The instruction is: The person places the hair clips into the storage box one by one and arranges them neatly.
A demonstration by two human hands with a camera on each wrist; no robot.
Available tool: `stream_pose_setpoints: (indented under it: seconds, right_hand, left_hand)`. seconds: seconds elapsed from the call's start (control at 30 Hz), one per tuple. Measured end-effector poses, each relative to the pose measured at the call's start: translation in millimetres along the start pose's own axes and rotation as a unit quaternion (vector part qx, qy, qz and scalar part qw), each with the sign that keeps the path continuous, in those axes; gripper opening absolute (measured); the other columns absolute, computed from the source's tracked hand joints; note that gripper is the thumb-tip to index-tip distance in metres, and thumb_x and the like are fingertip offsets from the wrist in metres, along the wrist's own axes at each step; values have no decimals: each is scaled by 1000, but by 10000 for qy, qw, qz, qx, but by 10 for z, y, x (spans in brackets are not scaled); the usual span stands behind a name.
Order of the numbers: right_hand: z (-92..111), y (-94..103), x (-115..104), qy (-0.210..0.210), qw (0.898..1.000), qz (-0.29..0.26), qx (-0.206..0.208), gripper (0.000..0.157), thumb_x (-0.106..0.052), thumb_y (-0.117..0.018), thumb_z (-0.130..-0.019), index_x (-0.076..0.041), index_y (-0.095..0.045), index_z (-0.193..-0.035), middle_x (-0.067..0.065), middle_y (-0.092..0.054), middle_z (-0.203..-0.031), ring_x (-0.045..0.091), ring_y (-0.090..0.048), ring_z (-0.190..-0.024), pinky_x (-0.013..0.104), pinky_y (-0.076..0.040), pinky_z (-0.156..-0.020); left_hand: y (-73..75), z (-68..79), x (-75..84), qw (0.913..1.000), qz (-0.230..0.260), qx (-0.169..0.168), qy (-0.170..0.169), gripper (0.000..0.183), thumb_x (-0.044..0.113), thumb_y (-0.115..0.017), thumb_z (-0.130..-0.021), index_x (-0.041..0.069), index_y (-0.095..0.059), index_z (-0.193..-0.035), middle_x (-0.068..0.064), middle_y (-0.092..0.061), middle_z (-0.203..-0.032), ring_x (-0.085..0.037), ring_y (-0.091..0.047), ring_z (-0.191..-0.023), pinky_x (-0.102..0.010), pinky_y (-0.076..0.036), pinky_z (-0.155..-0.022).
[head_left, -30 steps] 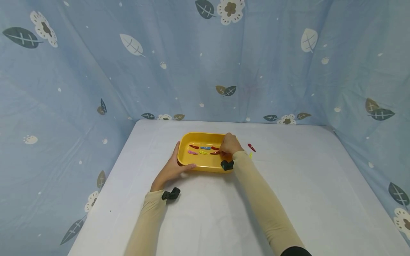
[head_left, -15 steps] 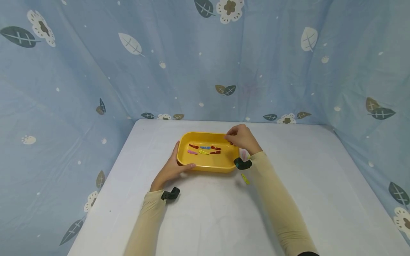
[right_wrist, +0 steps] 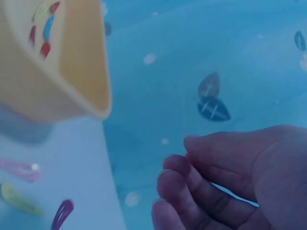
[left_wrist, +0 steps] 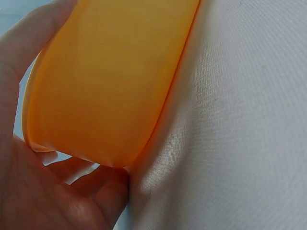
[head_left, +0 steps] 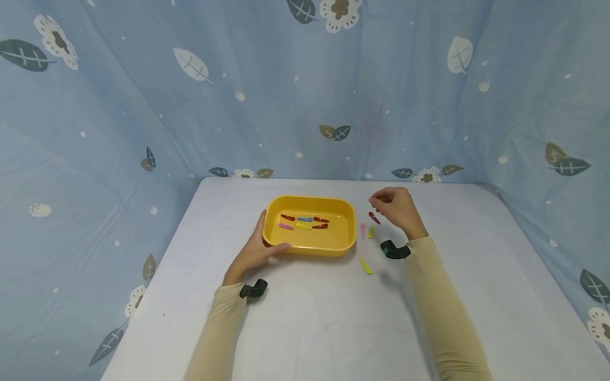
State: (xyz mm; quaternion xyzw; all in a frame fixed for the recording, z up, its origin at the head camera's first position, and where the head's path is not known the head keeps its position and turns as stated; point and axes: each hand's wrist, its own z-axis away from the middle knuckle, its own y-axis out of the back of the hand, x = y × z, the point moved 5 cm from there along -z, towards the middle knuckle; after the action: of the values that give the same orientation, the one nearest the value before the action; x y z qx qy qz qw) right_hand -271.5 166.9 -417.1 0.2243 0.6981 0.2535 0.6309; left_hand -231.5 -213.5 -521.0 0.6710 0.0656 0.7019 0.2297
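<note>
My left hand point(head_left: 252, 254) holds the left end of a yellow plastic tray point(head_left: 314, 248), thumb along its front side and fingers around the end, as the left wrist view also shows. Inside the tray lie snap hair clips in two rows, among them a blue clip point(head_left: 305, 219), a pink clip point(head_left: 286, 226) and a yellow clip point(head_left: 303, 226). To the right of the tray, my right hand point(head_left: 399, 209) hovers with loosely bent fingers and nothing visible in them. Just below its fingertips a red hair clip point(head_left: 374, 218) lies on the table.
Beside the tray's right end, a pale pink clip point(head_left: 363, 230) and a yellow-green clip point(head_left: 371, 232) lie on the white tablecloth point(head_left: 305, 317). Another yellow-green clip point(head_left: 365, 266) is nearer the front. A blue patterned curtain point(head_left: 267, 95) hangs behind the table.
My right hand has lifted out of the tray's right part and moved right, over the loose clips. The left hand keeps its hold and the tray stays put.
</note>
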Motion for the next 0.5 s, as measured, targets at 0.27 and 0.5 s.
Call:
stream_pose_setpoints:
  seconds: [0.27,0.5]
  right_hand:
    - [-35,-48,338,-374,9993,77,20,26,-21,-66,-102,-1,-73,-115,21,-74,-110,32,-68,-93,28,-57,-77]
    - [-76,-288,541,-373,9984,158,-391,25,-21,-68,-100,-1,-74,-115,19,-76,-109,29,-68,-92,34,-59,-80]
  left_hand:
    - [7,5,-3,10000,-49,19,12,132,50,-87,-79,25,7,-167,-6,-11,-176,-31,-24,-160,-56,-16,-131]
    - [7,-11,-19,9999,-106,14,53,133,51,-88,-78,24,8,-167,-6,-7,-177,-32,-20,-161,-57,-14,-132]
